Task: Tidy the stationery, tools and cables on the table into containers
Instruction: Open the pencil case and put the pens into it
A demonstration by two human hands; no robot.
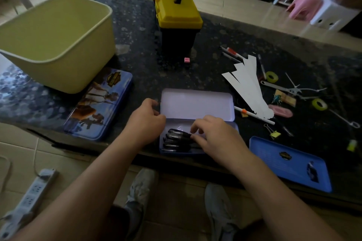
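Note:
An open blue tin pencil case [234, 125] lies at the table's near edge, its pale lid [195, 103] tilted back. Several black pens [176, 139] lie in its left half. My right hand [213, 135] reaches into the case and its fingertips touch the pens. At the case's left end my left hand [147, 117] has its curled fingers on the lid's corner. To the right lie a white pen [254, 114], white paper strips [246, 86], a wrench [278, 87], tape rolls [271, 76], binder clips [273, 132] and cable ties [305, 89].
A pale green bin [56, 45] stands at the left, partly on a shut picture tin [98, 107]. A yellow and black toolbox [176, 17] stands at the back centre. A blue tin lid [290, 162] lies near right. A power strip [29, 195] lies on the floor.

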